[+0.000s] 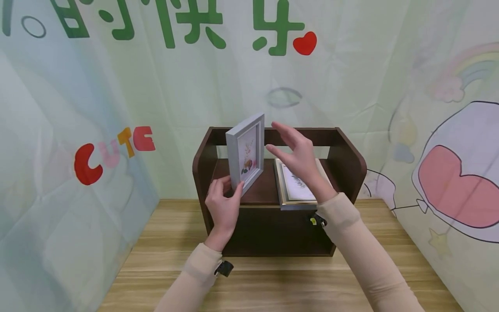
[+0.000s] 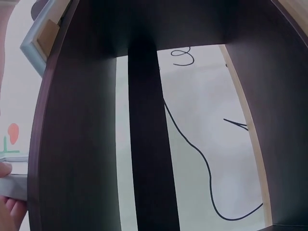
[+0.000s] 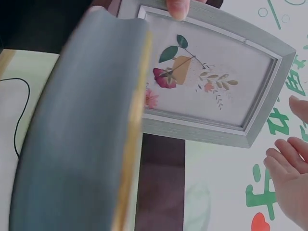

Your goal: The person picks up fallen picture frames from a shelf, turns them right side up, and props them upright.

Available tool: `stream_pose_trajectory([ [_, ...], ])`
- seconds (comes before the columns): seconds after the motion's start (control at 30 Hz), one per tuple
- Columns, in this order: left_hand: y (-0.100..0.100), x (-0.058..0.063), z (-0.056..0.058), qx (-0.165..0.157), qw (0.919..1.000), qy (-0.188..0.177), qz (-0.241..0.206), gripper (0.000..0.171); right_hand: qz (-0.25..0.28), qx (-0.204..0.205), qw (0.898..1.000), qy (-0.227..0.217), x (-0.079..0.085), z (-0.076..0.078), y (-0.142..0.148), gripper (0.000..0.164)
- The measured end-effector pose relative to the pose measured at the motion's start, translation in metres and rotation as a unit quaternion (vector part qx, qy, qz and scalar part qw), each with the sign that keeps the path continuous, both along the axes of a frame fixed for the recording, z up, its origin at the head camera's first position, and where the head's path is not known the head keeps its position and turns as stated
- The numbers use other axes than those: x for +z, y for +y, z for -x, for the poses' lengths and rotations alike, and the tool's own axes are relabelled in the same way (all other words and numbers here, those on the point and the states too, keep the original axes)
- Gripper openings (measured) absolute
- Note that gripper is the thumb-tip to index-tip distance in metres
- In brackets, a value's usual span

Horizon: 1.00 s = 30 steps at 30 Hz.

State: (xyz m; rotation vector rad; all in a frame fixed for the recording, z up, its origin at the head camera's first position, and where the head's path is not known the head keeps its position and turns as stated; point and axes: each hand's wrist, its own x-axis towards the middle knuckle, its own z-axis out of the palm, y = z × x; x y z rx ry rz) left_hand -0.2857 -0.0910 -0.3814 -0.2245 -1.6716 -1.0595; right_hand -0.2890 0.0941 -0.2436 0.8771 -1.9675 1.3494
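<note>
A light grey picture frame (image 1: 233, 160) with a pressed-flower print stands upright, angled, over the left part of a dark brown shelf (image 1: 273, 229). My left hand (image 1: 223, 206) grips its lower edge, thumb on the front. To the frame's right, my right hand (image 1: 298, 156) is raised with fingers extended and thumb apart, touching nothing. Below that hand, a stack of framed pictures (image 1: 289, 186) lies flat on the shelf, partly covered by my forearm. In the right wrist view, the flower print (image 3: 192, 77) faces the camera, and a blurred grey-blue frame edge (image 3: 77, 120) fills the foreground.
The shelf stands on a wood-grain table (image 1: 175, 242), with raised side panels (image 1: 352, 167) and a back rail (image 1: 323, 135). A printed fabric backdrop (image 1: 187, 86) hangs behind and on both sides. Left wrist view: the shelf's dark inner panel (image 2: 82, 120) and back bar (image 2: 149, 144).
</note>
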Motion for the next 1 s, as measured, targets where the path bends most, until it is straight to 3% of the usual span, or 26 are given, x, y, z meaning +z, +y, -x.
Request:
stream_pose_trajectory([
  [0.57, 0.009, 0.000, -0.003, 0.005, 1.0000, 0.005, 0.006, 0.029, -0.070, 0.046, 0.996, -0.006, 0.022, -0.001, -0.013, 0.056],
  [1.0, 0.010, 0.000, -0.007, -0.023, 0.9996, -0.013, 0.008, 0.029, -0.128, 0.062, 0.990, -0.002, 0.027, -0.002, -0.019, 0.054],
])
